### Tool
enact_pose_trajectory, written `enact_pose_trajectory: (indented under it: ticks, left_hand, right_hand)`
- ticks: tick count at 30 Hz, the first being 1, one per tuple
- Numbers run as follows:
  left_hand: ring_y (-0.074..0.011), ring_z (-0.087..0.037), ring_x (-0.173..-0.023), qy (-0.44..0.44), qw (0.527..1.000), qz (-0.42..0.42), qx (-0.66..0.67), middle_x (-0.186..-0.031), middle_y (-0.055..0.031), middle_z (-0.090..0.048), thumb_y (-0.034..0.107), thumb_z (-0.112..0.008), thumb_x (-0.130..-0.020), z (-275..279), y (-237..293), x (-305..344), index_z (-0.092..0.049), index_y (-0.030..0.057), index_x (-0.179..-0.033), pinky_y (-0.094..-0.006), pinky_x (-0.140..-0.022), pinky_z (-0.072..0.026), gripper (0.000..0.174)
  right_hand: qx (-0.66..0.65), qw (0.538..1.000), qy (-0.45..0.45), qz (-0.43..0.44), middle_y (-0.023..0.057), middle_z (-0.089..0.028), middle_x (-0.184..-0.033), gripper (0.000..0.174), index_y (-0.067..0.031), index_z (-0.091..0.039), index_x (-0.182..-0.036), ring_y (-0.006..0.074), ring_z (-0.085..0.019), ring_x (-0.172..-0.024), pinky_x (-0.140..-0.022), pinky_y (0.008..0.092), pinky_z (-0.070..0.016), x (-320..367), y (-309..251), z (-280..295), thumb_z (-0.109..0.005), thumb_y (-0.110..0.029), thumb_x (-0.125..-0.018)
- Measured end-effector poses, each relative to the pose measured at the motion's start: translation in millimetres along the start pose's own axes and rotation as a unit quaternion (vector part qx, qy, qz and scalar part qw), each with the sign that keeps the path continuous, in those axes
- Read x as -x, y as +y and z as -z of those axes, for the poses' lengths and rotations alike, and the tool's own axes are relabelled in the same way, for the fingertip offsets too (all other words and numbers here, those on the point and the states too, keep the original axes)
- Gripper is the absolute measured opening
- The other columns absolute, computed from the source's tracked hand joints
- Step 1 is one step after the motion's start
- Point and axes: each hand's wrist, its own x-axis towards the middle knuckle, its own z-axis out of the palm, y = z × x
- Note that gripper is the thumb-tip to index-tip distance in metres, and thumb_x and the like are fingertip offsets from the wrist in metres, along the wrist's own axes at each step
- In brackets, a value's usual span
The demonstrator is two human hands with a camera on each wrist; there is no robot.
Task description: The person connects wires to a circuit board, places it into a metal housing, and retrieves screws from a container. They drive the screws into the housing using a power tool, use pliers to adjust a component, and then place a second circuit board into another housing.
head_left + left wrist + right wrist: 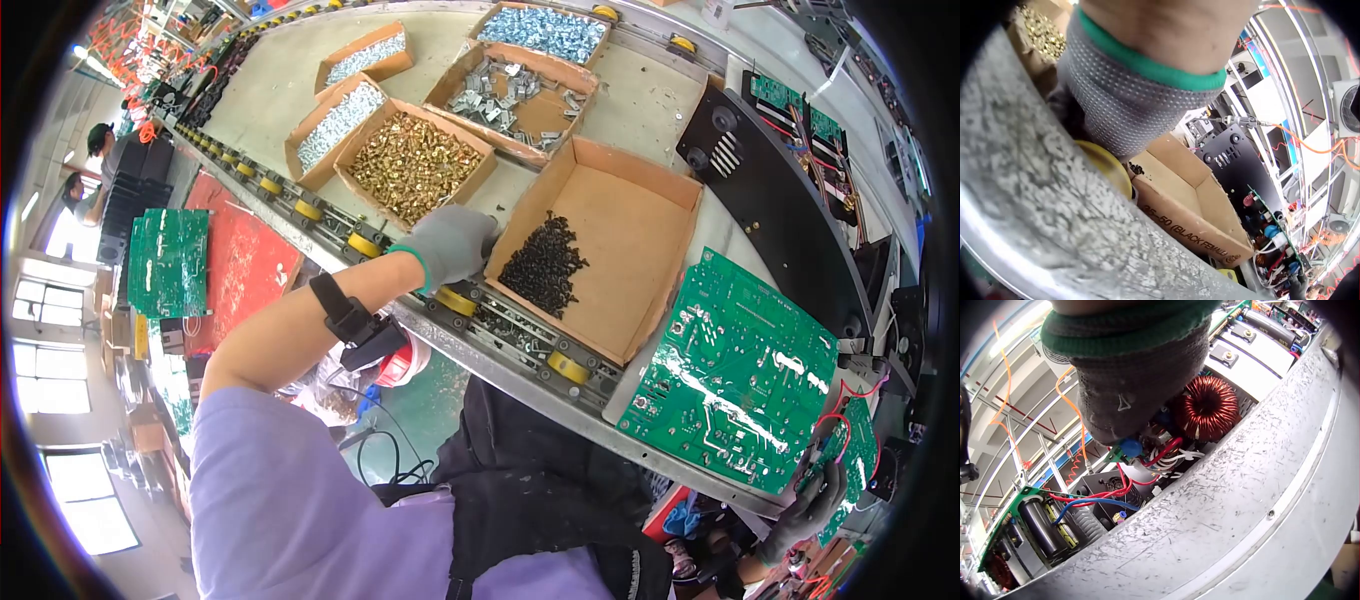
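Note:
My left hand (pixel 450 245), in a grey glove, is beside the carton (pixel 640 345) of black screws (pixel 545 265) and the box of gold screws (pixel 410 165); its fingertips are hidden, also in the left wrist view, where the glove (pixel 1129 100) covers them. Solder side up, a large green circuit board (pixel 740 370) lies right of the carton. At its lower right corner my right hand (pixel 815 505) grips a circuit board, fingers partly hidden among red wires. The right wrist view shows that glove (pixel 1141 381) over parts beside a copper coil (pixel 1210 407).
Boxes of silver screws (pixel 340 125), metal brackets (pixel 520 100) and blue-silver parts (pixel 545 32) stand farther back. Black panels (pixel 770 190) lie at the right. A roller rail (pixel 455 300) runs along the bench's near edge. Green boards (pixel 168 262) are stacked at the left.

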Motion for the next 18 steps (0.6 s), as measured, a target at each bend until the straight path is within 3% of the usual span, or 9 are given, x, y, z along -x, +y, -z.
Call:
enact_pose_trajectory:
  ticks: [1,3,4,6,10,12,15,18]
  left_hand:
    - [-0.0301,-0.067,-0.081,0.001,1.0,0.0,-0.002,-0.083,-0.0123,-0.068,0.01,-0.067,-0.074,7,-3,1,-0.066,0.0093,-0.096,-0.0388,-0.073,-0.0525,0.022]
    - [-0.0194,-0.067,-0.072,0.082,0.977,-0.006,0.196,-0.076,-0.0072,-0.066,0.006,-0.067,-0.072,31,-16,9,-0.066,0.006,-0.094,-0.0326,-0.065,-0.0528,0.022]
    - [-0.0113,-0.062,-0.066,0.081,0.941,-0.057,0.325,-0.075,-0.0039,-0.065,0.005,-0.067,-0.075,44,-18,16,-0.065,0.0025,-0.094,-0.0262,-0.059,-0.0509,0.02]
    - [-0.0119,-0.063,-0.064,0.024,0.905,-0.032,0.423,-0.079,-0.0064,-0.067,0.009,-0.067,-0.08,71,-9,30,-0.063,-0.0014,-0.1,-0.0245,-0.055,-0.0503,0.022]
    - [-0.0134,-0.064,-0.062,0.039,0.922,0.012,0.385,-0.079,-0.0092,-0.067,0.014,-0.066,-0.084,49,-4,18,-0.061,-0.0035,-0.105,-0.0244,-0.053,-0.0502,0.028]
    - [-0.0155,-0.067,-0.063,-0.097,0.948,0.06,0.299,-0.075,-0.0116,-0.067,0.016,-0.067,-0.084,43,11,16,-0.06,-0.0053,-0.105,-0.0271,-0.055,-0.0518,0.031]
    - [-0.0175,-0.068,-0.064,-0.105,0.975,-0.009,0.195,-0.072,-0.0144,-0.066,0.017,-0.068,-0.083,29,16,5,-0.06,-0.0052,-0.1,-0.0291,-0.056,-0.0529,0.029]
    - [-0.018,-0.068,-0.061,-0.047,0.983,0.039,0.172,-0.072,-0.016,-0.066,0.018,-0.068,-0.082,21,20,0,-0.058,-0.0039,-0.09,-0.0298,-0.054,-0.0528,0.025]
  right_hand:
    - [-0.001,1.0,0.001,-0.002,0.0183,-0.059,-0.12,0.026,0.0041,-0.06,-0.116,0.0323,-0.059,-0.108,-0.091,0.0409,-0.0461,-1,0,-1,-0.053,-0.009,-0.096]
    - [-0.014,1.0,0.001,0.013,0.0185,-0.059,-0.12,0.025,0.0041,-0.06,-0.116,0.0322,-0.059,-0.108,-0.091,0.0408,-0.0461,-1,0,1,-0.053,-0.009,-0.096]
    - [-0.013,1.0,0.001,0.011,0.0185,-0.059,-0.12,0.025,0.0041,-0.06,-0.116,0.0322,-0.059,-0.108,-0.091,0.0408,-0.0461,0,0,1,-0.053,-0.009,-0.096]
    - [-0.025,1.0,0.003,0.008,0.0188,-0.059,-0.12,0.025,0.0042,-0.06,-0.116,0.0323,-0.059,-0.108,-0.091,0.0407,-0.0462,-1,-1,1,-0.053,-0.009,-0.096]
    - [-0.005,1.0,-0.001,-0.004,0.019,-0.059,-0.119,0.025,0.0042,-0.06,-0.117,0.0324,-0.058,-0.107,-0.091,0.0407,-0.0463,0,0,-1,-0.053,-0.008,-0.096]
    - [-0.004,1.0,0.0,-0.001,0.0193,-0.059,-0.119,0.025,0.0047,-0.06,-0.117,0.0327,-0.058,-0.107,-0.09,0.0408,-0.0463,0,-2,0,-0.052,-0.008,-0.096]
    - [-0.006,1.0,0.0,0.006,0.0195,-0.059,-0.119,0.025,0.0052,-0.059,-0.117,0.0329,-0.058,-0.107,-0.09,0.041,-0.0459,-1,-4,1,-0.052,-0.008,-0.096]
    - [-0.01,1.0,-0.003,0.003,0.0198,-0.059,-0.12,0.026,0.0057,-0.059,-0.117,0.0336,-0.058,-0.108,-0.091,0.0412,-0.0453,-1,-5,1,-0.051,-0.008,-0.097]
